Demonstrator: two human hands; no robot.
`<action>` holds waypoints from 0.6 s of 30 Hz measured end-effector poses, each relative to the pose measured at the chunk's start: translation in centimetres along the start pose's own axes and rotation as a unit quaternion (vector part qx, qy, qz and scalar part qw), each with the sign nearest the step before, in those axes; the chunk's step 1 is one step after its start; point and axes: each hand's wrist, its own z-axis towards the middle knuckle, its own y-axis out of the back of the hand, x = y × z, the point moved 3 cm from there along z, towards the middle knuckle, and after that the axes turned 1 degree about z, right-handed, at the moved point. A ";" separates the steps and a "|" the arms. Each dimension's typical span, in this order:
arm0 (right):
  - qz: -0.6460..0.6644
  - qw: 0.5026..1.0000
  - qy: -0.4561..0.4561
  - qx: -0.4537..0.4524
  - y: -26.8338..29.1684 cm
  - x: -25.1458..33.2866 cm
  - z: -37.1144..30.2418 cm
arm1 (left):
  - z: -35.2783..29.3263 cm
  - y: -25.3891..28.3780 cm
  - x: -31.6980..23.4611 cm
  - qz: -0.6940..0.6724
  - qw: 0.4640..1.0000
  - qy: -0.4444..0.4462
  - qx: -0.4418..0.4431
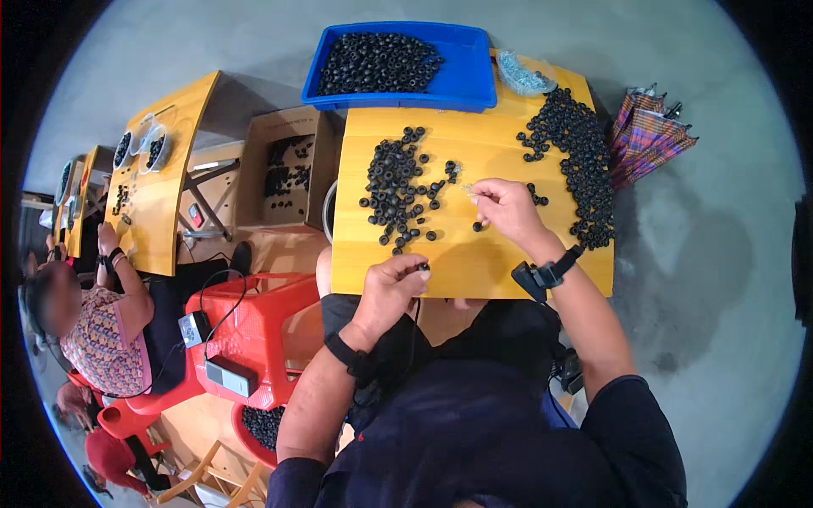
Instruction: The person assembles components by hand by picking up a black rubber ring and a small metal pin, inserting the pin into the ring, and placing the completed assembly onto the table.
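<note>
Pinching a bead [424, 267], the left hand [389, 290] hangs at seven o'clock on the table [483, 275]; loose fingers could drop it. The right hand [512, 212] pinches a pale bit [468, 190].

A plaid umbrella [648, 140], loosely gathered, is at the far right against the grey floor [703, 279]. On the left stands a red plastic stool [269, 317], with a pale boxy device [194, 329] and a grey boxy device [230, 376] at its edges. Farther left, a co-worker in a patterned top [102, 347] sits by another yellow table [163, 224]. A wooden chair [196, 476] stands near left.
</note>
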 end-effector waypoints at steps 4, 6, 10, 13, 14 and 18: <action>0.007 0.996 0.079 0.036 -1.0 4.3 -3.0 | -0.5 -0.5 -1.9 0.000 0.999 -0.036 0.004; 0.016 0.994 0.092 0.055 -1.6 6.1 -4.4 | -0.6 -0.6 -2.4 -0.018 0.997 -0.078 0.017; -0.041 0.969 0.229 0.085 -2.6 8.5 -6.4 | -1.0 -0.7 -2.4 -0.048 0.996 -0.071 0.003; -0.081 0.948 0.290 0.102 -3.3 9.5 -7.2 | -1.2 -0.7 -2.3 -0.031 0.995 -0.091 0.019; -0.082 0.948 0.289 0.101 -3.3 9.6 -7.4 | -1.3 -0.9 -2.6 -0.033 0.996 -0.081 0.032; -0.071 0.953 0.267 0.128 -3.8 9.6 -7.9 | -1.4 -0.9 -2.0 -0.031 0.995 -0.076 0.053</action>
